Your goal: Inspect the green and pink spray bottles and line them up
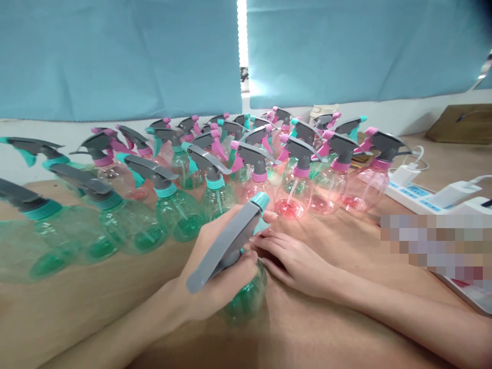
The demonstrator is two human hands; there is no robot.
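In front of me a green spray bottle [246, 302] stands on the wooden table, with a grey and turquoise trigger head [230, 246]. My left hand [207, 277] is closed around its neck, under the trigger head. My right hand [292, 259] rests just right of the bottle, fingers stretched toward it and thumb apart. Its fingertips are close to the bottle; whether they touch it is hidden behind the trigger head and left fingers. Beyond the hands stand several spray bottles, among them a green one [182, 218] and a pink one [294, 197].
More green bottles [134, 233] line the left side. On the right lie a white power strip [413, 192] with plugged-in chargers [453, 193] and a blurred-out object [442, 246]. A brown box [461, 123] sits at the back right, and blue curtains [123, 56] hang behind.
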